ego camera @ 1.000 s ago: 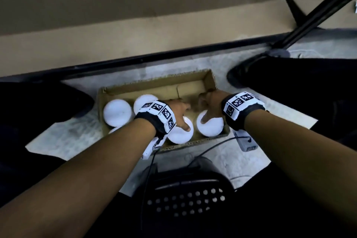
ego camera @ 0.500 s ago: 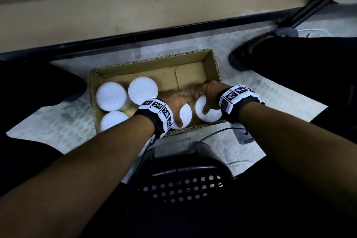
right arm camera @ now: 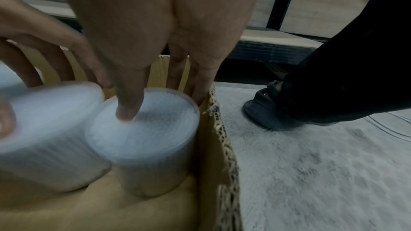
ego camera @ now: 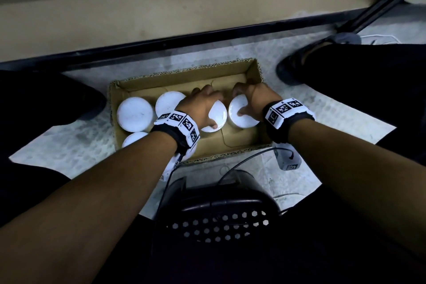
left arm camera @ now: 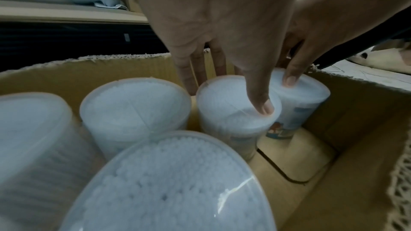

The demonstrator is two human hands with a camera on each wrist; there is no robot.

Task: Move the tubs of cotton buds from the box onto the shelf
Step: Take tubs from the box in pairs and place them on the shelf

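five tubs are sitting upright in the cardboard box (ego camera: 257, 71) on the floor, all with white tops. left hand (ego camera: 202, 104) is reaching down over the middle tub (ego camera: 217, 115): thumb (left arm camera: 260, 101) lying across its lid, the other fingers (left arm camera: 189, 75) going down its far side, so it is gripping that tub top to back. right hand (ego camera: 255, 97) is doing the same on the right tub (ego camera: 242, 114), which is standing just beside the box's right wall: thumb (right arm camera: 129, 110) pressing on the lid, fingers (right arm camera: 198, 83) dropping between the tub's far side and the cardboard. the two held tubs are standing side by side, touching or nearly so; can't tell which.

three more tubs are standing at the left end of the box: one far left (ego camera: 134, 114), one next to it (ego camera: 169, 102), one nearer the person (ego camera: 133, 138) that the left forearm is partly covering. in the left wrist view that near tub (left arm camera: 169, 182) is filling the bottom of the frame and running past the edge, cotton tips showing through the clear lid.

hard to read: fingertips of both hands are hidden behind the tubs, so how far they are wrapping round isn't visible. right wrist view is blurring the middle tub (right arm camera: 48, 129). a printed label is partly showing low on the right tub (left arm camera: 286, 124), not legible. the pale shelf (ego camera: 161, 16) is running along the far side behind a dark rail, well apart from the box.
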